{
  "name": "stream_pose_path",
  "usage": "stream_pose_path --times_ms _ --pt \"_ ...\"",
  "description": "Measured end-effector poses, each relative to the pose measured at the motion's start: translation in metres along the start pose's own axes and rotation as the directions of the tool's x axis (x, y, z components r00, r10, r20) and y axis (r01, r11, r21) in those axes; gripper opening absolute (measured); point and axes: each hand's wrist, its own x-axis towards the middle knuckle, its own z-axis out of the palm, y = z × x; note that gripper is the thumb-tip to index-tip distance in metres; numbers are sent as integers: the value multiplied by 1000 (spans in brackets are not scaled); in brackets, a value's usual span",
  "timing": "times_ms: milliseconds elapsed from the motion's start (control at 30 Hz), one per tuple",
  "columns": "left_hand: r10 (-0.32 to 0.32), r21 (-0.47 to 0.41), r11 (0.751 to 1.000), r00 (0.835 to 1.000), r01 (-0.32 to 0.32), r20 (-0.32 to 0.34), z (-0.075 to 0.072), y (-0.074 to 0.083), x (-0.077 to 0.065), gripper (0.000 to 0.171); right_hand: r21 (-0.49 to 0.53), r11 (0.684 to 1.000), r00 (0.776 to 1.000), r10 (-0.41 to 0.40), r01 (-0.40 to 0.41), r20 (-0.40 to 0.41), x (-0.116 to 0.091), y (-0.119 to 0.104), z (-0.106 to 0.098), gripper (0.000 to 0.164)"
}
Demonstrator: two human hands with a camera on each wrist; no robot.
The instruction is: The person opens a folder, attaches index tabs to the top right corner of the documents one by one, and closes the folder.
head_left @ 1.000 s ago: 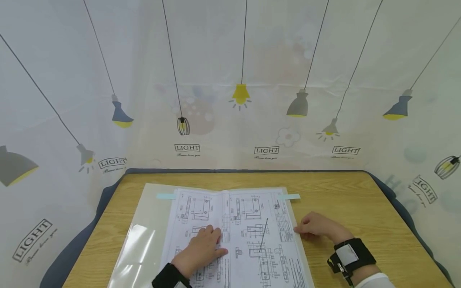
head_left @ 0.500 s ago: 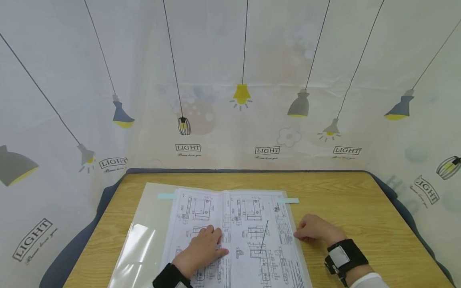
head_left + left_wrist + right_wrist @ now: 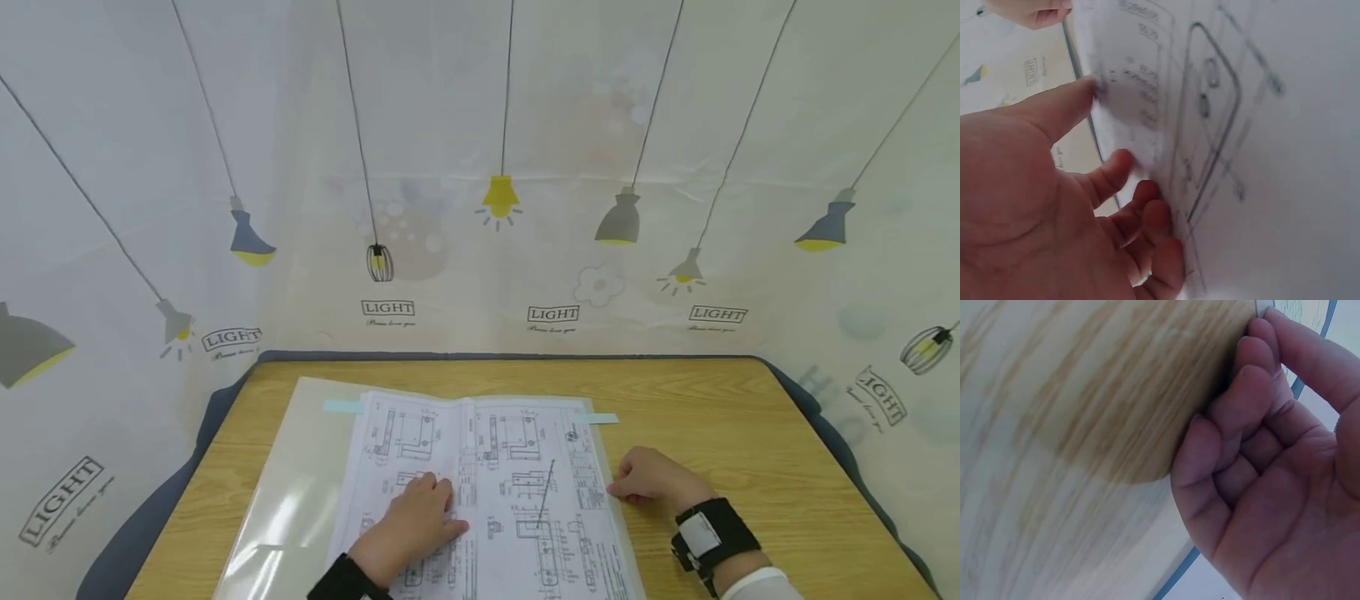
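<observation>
A sheet of black-line technical drawings [image 3: 510,492], creased down its middle, lies over a glossy cream folder [image 3: 288,475] with clear plastic along its right edge. My left hand [image 3: 408,529] rests on the left half of the sheet, thumb spread and fingers relaxed. The left wrist view has its fingertips against the printed paper [image 3: 1260,206]. At the right edge, my right hand [image 3: 660,482] pinches the folder's rim between thumb and forefinger. Its other fingers curl loosely above the table, as the right wrist view shows; only a sliver of the pinched edge [image 3: 1264,306] appears there.
A wooden table [image 3: 750,433] with a dark blue edge [image 3: 510,356] carries the folder. Light-blue tabs mark the sheet's upper left [image 3: 343,407] and upper right [image 3: 600,418]. Behind the table hangs a pale curtain [image 3: 450,108] printed with lamps.
My right hand and wrist have shifted slightly left, and the folder's right edge with its tab has moved a little left and nearer. My left hand stays put on the sheet.
</observation>
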Motion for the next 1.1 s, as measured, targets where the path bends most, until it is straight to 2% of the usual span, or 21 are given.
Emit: stream_pose_path --times_ms 100,200,267,333,400,467,533,600,700,833,900,967,1033,1100 --pt "-39 23 999 999 39 1 -4 -3 -9 44 -3 1000 1000 3 -3 -6 1 0 2 24" --pt "-40 43 998 999 41 -13 -13 -8 -21 47 1 1000 1000 6 -6 -9 1 0 1 22" --pt "-32 44 998 998 34 -49 -22 -11 -32 50 0 1000 1000 7 -7 -7 1 1 1 22" --pt "-23 37 999 992 27 -125 -34 -15 -46 51 -2 1000 1000 7 -7 -5 2 2 1 21" --pt "-29 34 999 976 38 -218 -47 -22 -60 53 -5 1000 1000 8 -8 -6 2 3 0 21" --pt "-61 34 997 952 75 -298 -60 -32 -74 58 3 1000 1000 12 -12 -6 2 3 0 21" --pt "-110 25 992 930 127 -350 -73 -45 -89 67 3 1000 1000 8 -8 -6 2 3 0 22" --pt "-175 10 981 915 191 -365 -81 -62 -101 79 8 1000 1000 11 -11 -1 3 3 0 22" --pt "-274 -34 960 906 278 -324 -87 -93 -116 96 5 1000 1000 17 -17 7 3 3 0 22" --pt "-392 -109 919 908 379 -146 -84 -132 -126 109 14 1000 1000 26 -26 18 5 4 0 21" --pt "-429 -162 894 902 417 -45 -80 -145 -129 111 18 1000 1000 24 -24 18 5 3 1 21" --pt "-454 -258 856 890 448 37 -77 -153 -130 111 17 1000 1000 16 -16 15 6 4 1 22" --pt "-477 -368 798 873 477 98 -73 -158 -132 112 14 1000 1000 8 -8 10 6 4 1 23" --pt "-486 -485 730 865 482 129 -71 -159 -135 111 16 1000 1000 4 -5 10 6 4 2 23"
